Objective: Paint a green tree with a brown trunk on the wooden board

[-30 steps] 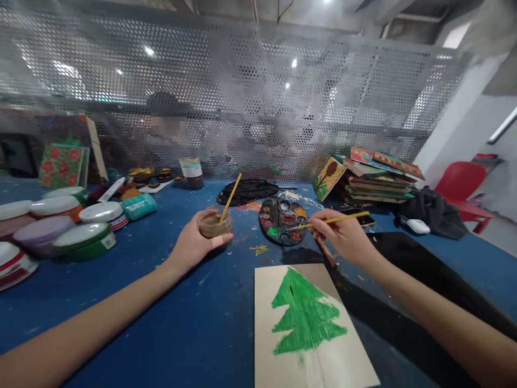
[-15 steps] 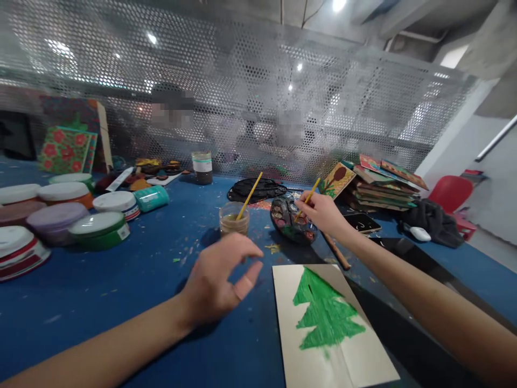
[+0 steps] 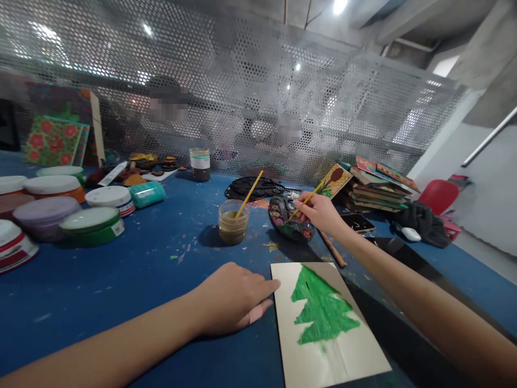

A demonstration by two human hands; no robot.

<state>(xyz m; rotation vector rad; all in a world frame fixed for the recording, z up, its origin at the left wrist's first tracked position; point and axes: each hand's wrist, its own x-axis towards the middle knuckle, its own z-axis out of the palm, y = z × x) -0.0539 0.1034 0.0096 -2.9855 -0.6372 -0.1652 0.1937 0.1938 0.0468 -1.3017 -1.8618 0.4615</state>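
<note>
My right hand (image 3: 319, 211) pinches a yellow paintbrush (image 3: 310, 196), its tip down in the wells of a dark paint palette (image 3: 288, 229). My left hand (image 3: 236, 296) rests on the blue table, with the index finger stretched onto the left edge of a pale board (image 3: 293, 353) and the thumb just short of it. Painted on the board is a green tree (image 3: 323, 307) with a faint, unpainted-looking trunk. Behind my left hand stands a clear cup (image 3: 233, 229) of murky water, a second yellow paintbrush (image 3: 252, 191) leaning in it.
Several paint tubs (image 3: 92, 225) and a teal bottle (image 3: 147, 194) crowd the left side. A jar (image 3: 200, 164) and black palettes (image 3: 254, 187) stand farther back. To the right are a wooden-handled tool (image 3: 333, 249), a phone (image 3: 357, 223) and stacked painted boards (image 3: 377, 189).
My left hand has come down from beside the cup to the board's left edge, uncovering the cup's lower part. The brush in my right hand has shifted slightly left within the palette.
</note>
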